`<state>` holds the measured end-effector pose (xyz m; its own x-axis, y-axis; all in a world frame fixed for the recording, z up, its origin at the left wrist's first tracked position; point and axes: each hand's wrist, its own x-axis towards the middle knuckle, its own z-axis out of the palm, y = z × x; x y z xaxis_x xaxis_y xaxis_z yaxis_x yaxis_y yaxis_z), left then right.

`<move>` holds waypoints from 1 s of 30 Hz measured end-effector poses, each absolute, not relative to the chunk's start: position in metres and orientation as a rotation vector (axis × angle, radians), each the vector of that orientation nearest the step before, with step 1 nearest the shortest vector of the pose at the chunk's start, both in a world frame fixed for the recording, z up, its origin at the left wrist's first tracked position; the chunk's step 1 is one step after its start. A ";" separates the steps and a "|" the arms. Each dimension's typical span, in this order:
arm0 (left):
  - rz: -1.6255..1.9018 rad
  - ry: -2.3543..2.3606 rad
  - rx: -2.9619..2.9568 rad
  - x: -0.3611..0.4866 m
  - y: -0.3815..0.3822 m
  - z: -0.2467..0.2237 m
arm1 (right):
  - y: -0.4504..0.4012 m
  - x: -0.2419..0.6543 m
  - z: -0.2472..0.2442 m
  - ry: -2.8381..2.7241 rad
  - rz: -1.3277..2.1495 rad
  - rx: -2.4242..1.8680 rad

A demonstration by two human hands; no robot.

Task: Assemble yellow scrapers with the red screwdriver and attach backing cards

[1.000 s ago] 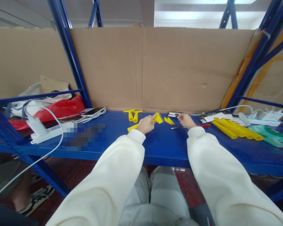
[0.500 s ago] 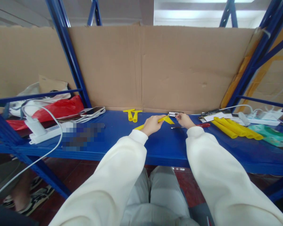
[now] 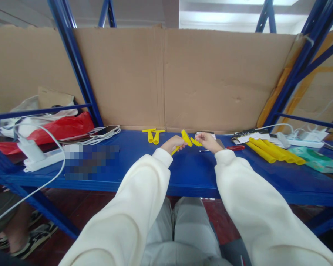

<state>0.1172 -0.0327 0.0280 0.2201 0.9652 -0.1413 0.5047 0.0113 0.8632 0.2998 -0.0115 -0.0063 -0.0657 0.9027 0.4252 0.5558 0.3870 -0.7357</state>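
Note:
My left hand [image 3: 174, 143] is closed round the handle of a yellow T-shaped tool [image 3: 186, 138], whose wide head points up and to the right. Close to that head, my right hand [image 3: 207, 142] pinches a small yellow piece [image 3: 195, 142]; its exact kind is too small to make out. Under my right wrist lies a screwdriver with a red handle [image 3: 235, 147], its metal shaft pointing left. Two more yellow T-shaped pieces [image 3: 153, 136] with round hollow ends rest side by side near the cardboard, left of my hands.
Several yellow tubes [image 3: 274, 150] lie on the blue shelf [image 3: 194, 173] at right, beside a green packet [image 3: 316, 159]. A power strip [image 3: 41, 159], white cables, a phone [image 3: 108, 130] and a red bag [image 3: 69, 127] are at left. Cardboard [image 3: 211, 81] walls the back.
The tool in my left hand has turned, so its head now stands up facing me. My right hand has moved left, close to it, and now pinches a small yellow piece.

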 end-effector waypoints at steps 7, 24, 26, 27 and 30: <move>0.643 1.238 1.336 0.107 -0.034 0.035 | -0.013 0.278 -0.014 -1.813 0.656 -0.968; 0.701 1.121 1.217 0.099 -0.033 0.033 | -0.014 0.274 -0.012 -1.785 0.451 -1.010; 0.697 1.127 1.225 0.100 -0.032 0.032 | -0.014 0.274 -0.012 -1.786 0.446 -1.021; 0.696 1.129 1.229 0.100 -0.032 0.032 | -0.015 0.274 -0.012 -1.788 0.444 -1.031; 0.696 1.134 1.237 0.100 -0.031 0.031 | -0.016 0.273 -0.011 -1.795 0.436 -1.060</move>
<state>0.1001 -0.0306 0.0309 0.3329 0.9000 -0.2813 0.1570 0.2412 0.9577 0.2726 -0.0158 -0.0107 -0.1515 0.8152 0.5590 0.4684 0.5572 -0.6856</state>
